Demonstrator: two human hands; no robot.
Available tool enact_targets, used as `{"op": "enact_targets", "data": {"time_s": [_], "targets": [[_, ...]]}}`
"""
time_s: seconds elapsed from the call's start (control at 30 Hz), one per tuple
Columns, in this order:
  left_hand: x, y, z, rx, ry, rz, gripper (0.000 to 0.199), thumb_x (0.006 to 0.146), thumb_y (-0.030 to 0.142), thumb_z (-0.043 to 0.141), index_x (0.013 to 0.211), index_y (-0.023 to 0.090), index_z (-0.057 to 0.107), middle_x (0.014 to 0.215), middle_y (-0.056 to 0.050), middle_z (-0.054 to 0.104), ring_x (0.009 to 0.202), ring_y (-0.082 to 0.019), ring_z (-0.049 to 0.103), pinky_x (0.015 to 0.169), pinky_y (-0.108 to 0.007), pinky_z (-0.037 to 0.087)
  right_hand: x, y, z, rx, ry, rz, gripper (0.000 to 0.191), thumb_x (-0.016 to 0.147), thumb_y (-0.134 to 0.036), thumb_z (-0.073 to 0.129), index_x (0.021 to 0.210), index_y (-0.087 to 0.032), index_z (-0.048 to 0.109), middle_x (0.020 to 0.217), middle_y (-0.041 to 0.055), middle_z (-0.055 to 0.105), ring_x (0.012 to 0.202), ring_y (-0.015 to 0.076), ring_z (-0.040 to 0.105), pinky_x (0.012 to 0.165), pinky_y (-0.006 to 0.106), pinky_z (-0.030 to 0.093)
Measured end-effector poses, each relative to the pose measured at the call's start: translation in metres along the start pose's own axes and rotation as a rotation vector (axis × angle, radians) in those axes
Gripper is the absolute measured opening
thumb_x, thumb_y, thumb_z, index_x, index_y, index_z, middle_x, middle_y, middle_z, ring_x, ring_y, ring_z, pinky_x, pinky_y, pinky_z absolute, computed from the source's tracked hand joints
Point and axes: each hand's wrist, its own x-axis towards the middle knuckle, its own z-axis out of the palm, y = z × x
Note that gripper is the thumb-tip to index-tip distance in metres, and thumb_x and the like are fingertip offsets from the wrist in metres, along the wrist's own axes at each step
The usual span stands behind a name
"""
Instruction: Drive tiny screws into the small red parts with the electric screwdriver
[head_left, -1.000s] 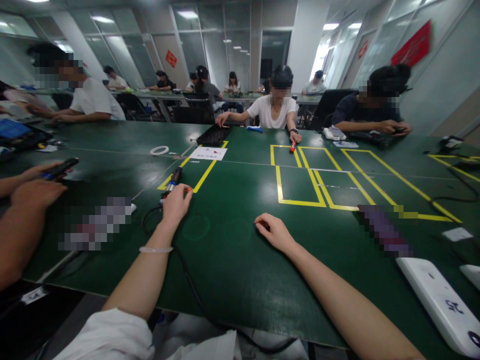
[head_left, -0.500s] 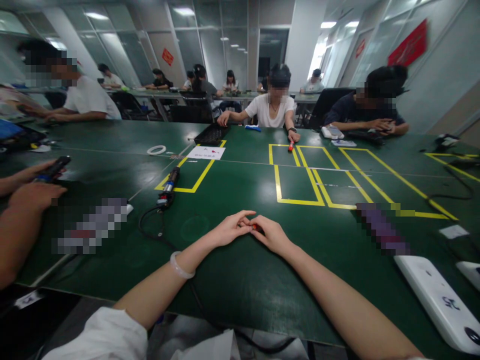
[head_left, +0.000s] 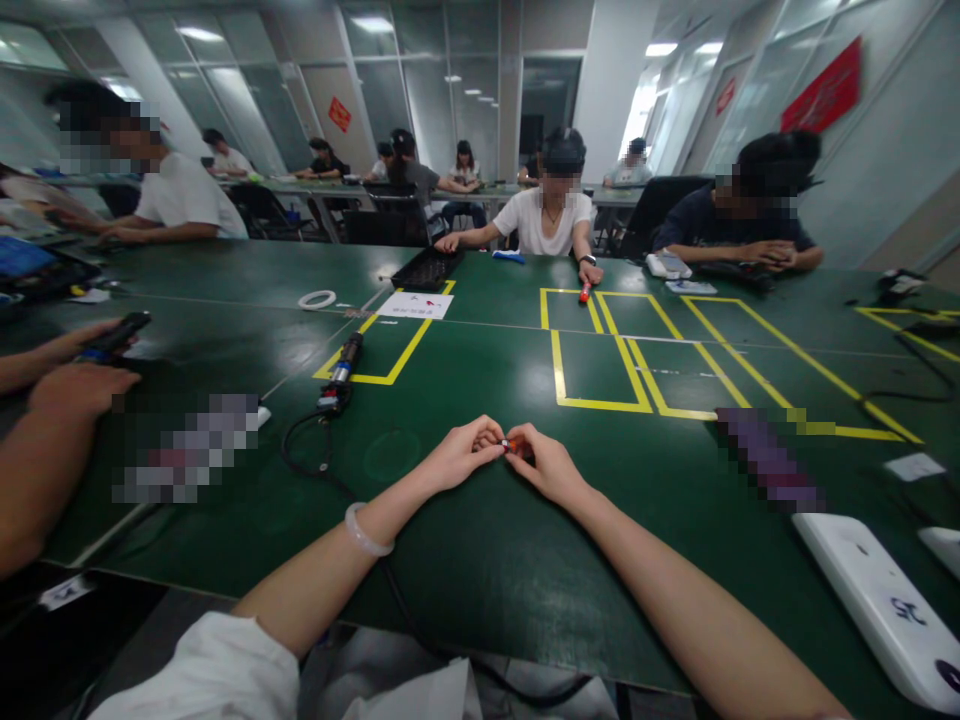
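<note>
Near the middle of the green table point(head_left: 465, 540), my left hand point(head_left: 471, 452) and my right hand point(head_left: 541, 464) meet at the fingertips. Between them is a small orange-red item point(head_left: 513, 446) with a dark and whitish end, too small to name. The right fingers are wrapped round its orange part. At its left end the left thumb and forefinger pinch together; the other left fingers are curled. A pale bracelet point(head_left: 366, 532) circles my left wrist.
A black cabled tool point(head_left: 343, 372) lies left of my hands. Yellow tape outlines point(head_left: 604, 405) lie ahead. A white numbered device point(head_left: 874, 600) is at right. Co-worker's hands point(head_left: 79, 388) hold a dark tool at left. Across the table, a person point(head_left: 551, 215) touches a black tray point(head_left: 427, 268).
My left fingers, more stretched before, have curled in towards the small item. It shows more clearly between my fingertips, slightly higher. The whole view has shifted slightly.
</note>
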Motion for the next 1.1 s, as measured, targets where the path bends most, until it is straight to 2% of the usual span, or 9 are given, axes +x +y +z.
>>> {"op": "enact_targets", "data": {"time_s": [0.23,0.4,0.57,0.7,0.8,0.9,1.0,1.1], "targets": [[-0.001,0.000,0.000,-0.030,-0.064,-0.002,0.030,0.092,0.042,0.053,0.106,0.016,0.053,0.087,-0.005,0.067,0.079,-0.015,0.064,0.076,-0.029,0.049,0.002,-0.001,-0.002,0.050,0.024,-0.022,0.010,0.092,-0.025,0.053,0.097,-0.020,0.059,0.086,0.0017,0.062,0.074,0.0136,0.057,0.069,0.025,0.045],[-0.005,0.007,0.000,0.242,-0.043,0.057,0.027,0.091,0.037,0.055,0.112,0.021,0.053,0.089,-0.002,0.067,0.083,-0.016,0.064,0.077,-0.027,0.047,0.003,-0.002,-0.003,0.222,0.014,0.057,0.015,0.091,-0.031,0.055,0.095,-0.018,0.062,0.078,0.0009,0.063,0.067,0.0129,0.056,0.064,0.025,0.044],[-0.006,0.010,0.000,0.446,0.002,0.113,0.019,0.092,0.035,0.052,0.106,0.022,0.056,0.092,-0.002,0.066,0.086,-0.017,0.064,0.078,-0.028,0.046,0.004,0.002,-0.002,0.387,-0.018,0.110,0.020,0.091,-0.035,0.056,0.100,-0.018,0.061,0.082,0.0017,0.067,0.070,0.0130,0.059,0.066,0.025,0.045],[-0.006,0.009,-0.002,0.418,0.011,0.105,0.020,0.094,0.037,0.050,0.105,0.022,0.057,0.094,-0.002,0.068,0.088,-0.017,0.065,0.079,-0.027,0.047,0.004,0.005,0.002,0.432,0.007,0.089,0.026,0.085,-0.033,0.063,0.105,-0.018,0.055,0.085,0.0013,0.066,0.068,0.0116,0.057,0.064,0.024,0.046],[-0.006,0.009,-0.003,0.399,0.011,0.101,0.022,0.093,0.039,0.051,0.106,0.021,0.058,0.094,-0.002,0.069,0.088,-0.017,0.066,0.079,-0.027,0.047,0.004,0.006,0.003,0.396,0.001,0.078,0.018,0.086,-0.031,0.062,0.098,-0.018,0.056,0.086,0.0018,0.065,0.071,0.0118,0.058,0.064,0.024,0.046],[-0.006,0.012,-0.004,0.401,-0.001,0.109,0.024,0.095,0.040,0.049,0.105,0.021,0.059,0.094,-0.002,0.069,0.087,-0.017,0.065,0.079,-0.026,0.046,0.004,0.005,0.002,0.373,-0.003,0.075,0.016,0.087,-0.030,0.060,0.098,-0.018,0.057,0.085,0.0017,0.065,0.072,0.0121,0.058,0.065,0.024,0.046],[-0.003,0.012,-0.015,0.435,0.049,0.098,0.028,0.097,0.042,0.042,0.105,0.021,0.059,0.095,-0.002,0.069,0.088,-0.017,0.065,0.080,-0.027,0.046,0.004,0.006,0.000,0.354,0.009,0.080,0.017,0.088,-0.031,0.058,0.100,-0.019,0.057,0.085,0.0016,0.064,0.072,0.0123,0.057,0.065,0.024,0.045],[0.001,0.002,-0.043,0.565,0.223,0.072,0.031,0.097,0.042,0.040,0.108,0.021,0.059,0.102,-0.005,0.068,0.096,-0.019,0.063,0.087,-0.030,0.046,0.005,0.007,-0.001,0.326,0.039,0.093,0.017,0.088,-0.031,0.058,0.099,-0.019,0.057,0.080,0.0004,0.061,0.068,0.0119,0.054,0.063,0.024,0.044]]}}
